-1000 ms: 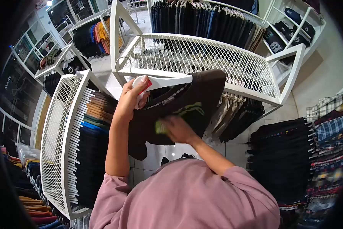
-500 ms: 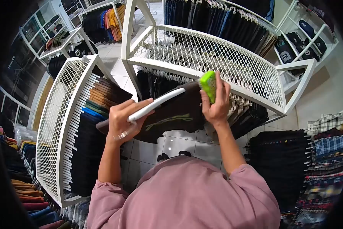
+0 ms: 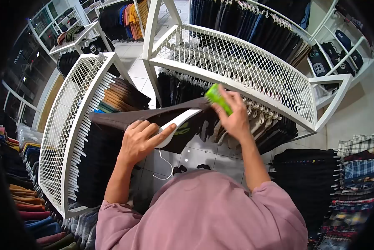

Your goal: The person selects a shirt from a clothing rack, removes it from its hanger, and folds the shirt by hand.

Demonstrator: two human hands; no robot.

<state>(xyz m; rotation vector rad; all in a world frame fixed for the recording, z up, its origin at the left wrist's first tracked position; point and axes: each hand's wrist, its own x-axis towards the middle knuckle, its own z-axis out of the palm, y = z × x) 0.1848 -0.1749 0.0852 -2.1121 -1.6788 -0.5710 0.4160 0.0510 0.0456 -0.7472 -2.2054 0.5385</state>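
1 left hand (image 3: 140, 141) is pinching a white hanger (image 3: 182, 118) inside a dark shirt (image 3: 122, 118); the right hand (image 3: 236, 118) is clutching a partly hidden green object (image 3: 215, 96).

The tool (image 3: 225, 103) is bright lime green, the held garment (image 3: 145, 116) dark brown with a yellow-green print (image 3: 182, 129), its hanger (image 3: 170, 130) white. At six o'clock, the wearer's top (image 3: 195, 212) is plain dusty pink. White diamond mesh fills the racks at one (image 3: 247, 93) and nine o'clock (image 3: 66, 200). Toward four, checked shirts (image 3: 364, 168) show blue, red, black and white; toward eight, hanging clothes (image 3: 28, 201) run mustard, orange, crimson and blue.
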